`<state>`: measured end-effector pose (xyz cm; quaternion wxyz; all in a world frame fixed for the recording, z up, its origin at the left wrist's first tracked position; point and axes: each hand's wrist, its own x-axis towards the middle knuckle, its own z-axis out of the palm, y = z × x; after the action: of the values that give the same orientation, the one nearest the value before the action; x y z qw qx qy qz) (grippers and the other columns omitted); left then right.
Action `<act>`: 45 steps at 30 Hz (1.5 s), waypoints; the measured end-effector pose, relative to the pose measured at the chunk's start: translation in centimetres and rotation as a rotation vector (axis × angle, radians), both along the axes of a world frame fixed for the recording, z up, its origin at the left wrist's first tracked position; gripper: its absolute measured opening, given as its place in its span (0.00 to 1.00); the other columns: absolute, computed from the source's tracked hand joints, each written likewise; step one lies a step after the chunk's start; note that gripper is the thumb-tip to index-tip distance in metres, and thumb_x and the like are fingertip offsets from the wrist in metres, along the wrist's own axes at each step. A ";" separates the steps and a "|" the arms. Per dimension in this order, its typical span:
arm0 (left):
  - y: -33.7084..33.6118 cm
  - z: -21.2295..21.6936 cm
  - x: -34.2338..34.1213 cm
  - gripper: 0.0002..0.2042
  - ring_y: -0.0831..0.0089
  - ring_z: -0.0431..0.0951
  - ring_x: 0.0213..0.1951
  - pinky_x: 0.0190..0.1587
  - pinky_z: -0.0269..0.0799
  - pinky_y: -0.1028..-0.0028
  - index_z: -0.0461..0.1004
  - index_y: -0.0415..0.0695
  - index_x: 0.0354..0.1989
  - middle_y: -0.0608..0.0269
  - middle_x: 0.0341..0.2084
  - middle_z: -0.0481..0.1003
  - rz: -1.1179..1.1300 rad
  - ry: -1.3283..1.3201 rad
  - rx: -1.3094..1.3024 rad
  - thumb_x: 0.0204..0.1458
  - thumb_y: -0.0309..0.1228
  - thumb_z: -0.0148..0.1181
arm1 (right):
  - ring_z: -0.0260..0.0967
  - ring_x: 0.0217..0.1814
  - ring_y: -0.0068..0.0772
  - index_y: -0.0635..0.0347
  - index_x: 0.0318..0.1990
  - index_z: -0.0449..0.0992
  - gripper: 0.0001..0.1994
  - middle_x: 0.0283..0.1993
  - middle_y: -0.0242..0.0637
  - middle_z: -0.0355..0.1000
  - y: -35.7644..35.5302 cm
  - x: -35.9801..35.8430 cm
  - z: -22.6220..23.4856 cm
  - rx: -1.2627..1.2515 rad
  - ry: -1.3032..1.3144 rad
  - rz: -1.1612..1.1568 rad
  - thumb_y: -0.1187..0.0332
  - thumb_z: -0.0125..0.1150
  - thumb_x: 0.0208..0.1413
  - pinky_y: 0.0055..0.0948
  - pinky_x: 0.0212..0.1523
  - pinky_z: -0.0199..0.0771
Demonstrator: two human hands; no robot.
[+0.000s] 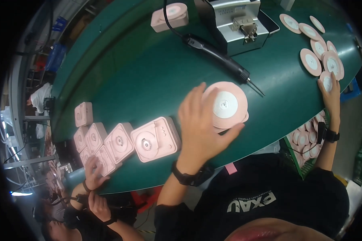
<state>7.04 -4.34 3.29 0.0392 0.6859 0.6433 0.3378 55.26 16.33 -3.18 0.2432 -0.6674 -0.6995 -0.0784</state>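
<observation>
Pink disc (229,104) lay beside screwdriver (218,58) | left hand (200,122) spread wide, maybe to steady it | right of screwdriver, right hand (331,96) pinched another disc (327,82)

Eight pink-and-white discs (319,48) at right, seven pink cases (119,140) clustered at left, one silver-and-black machine (233,34) and one electric screwdriver (217,58) share one green bench (149,80).

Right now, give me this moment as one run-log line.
left hand: spread at central disc | right hand: on far-right disc | black screwdriver: unheld
</observation>
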 end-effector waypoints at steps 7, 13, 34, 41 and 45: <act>0.3 1.0 0.0 0.43 0.38 0.61 0.72 0.74 0.47 0.42 0.65 0.40 0.70 0.36 0.70 0.62 -0.113 0.038 -0.099 0.45 0.44 0.75 | 0.68 0.69 0.60 0.65 0.72 0.66 0.44 0.67 0.65 0.66 -2.5 -0.8 2.5 -0.081 0.024 -0.184 0.45 0.75 0.55 0.46 0.67 0.69; 0.3 0.5 0.3 0.43 0.41 0.58 0.73 0.73 0.47 0.37 0.63 0.39 0.71 0.37 0.71 0.60 -0.060 0.084 -0.153 0.50 0.47 0.73 | 0.76 0.59 0.51 0.67 0.66 0.72 0.38 0.58 0.59 0.75 -2.5 0.6 3.9 -0.135 0.062 -0.102 0.49 0.75 0.56 0.40 0.62 0.73; -9.0 4.4 -7.5 0.53 0.47 0.71 0.63 0.70 0.58 0.45 0.61 0.36 0.73 0.43 0.62 0.72 0.386 0.331 -0.538 0.39 0.45 0.82 | 0.76 0.63 0.43 0.69 0.58 0.80 0.16 0.62 0.51 0.77 -8.5 -19.9 11.6 -0.544 0.596 1.081 0.70 0.61 0.67 0.35 0.62 0.74; -5.6 5.2 1.3 0.52 0.44 0.72 0.59 0.66 0.64 0.52 0.61 0.35 0.73 0.42 0.59 0.73 0.174 0.097 -0.516 0.39 0.44 0.82 | 0.74 0.66 0.54 0.62 0.55 0.83 0.20 0.62 0.54 0.76 -7.3 -22.5 10.0 -0.264 0.412 1.192 0.78 0.67 0.52 0.42 0.65 0.72; -0.7 2.4 0.1 0.54 0.41 0.69 0.62 0.66 0.65 0.53 0.59 0.32 0.73 0.39 0.60 0.71 -0.175 0.189 -0.174 0.37 0.39 0.84 | 0.73 0.65 0.59 0.60 0.52 0.85 0.21 0.63 0.53 0.76 -7.4 -21.9 8.9 -0.139 0.229 1.199 0.79 0.70 0.48 0.43 0.65 0.72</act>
<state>7.19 -5.03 5.69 0.0669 0.7622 0.6087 0.2100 33.35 8.97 5.75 0.2744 -0.1763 -0.9260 0.1900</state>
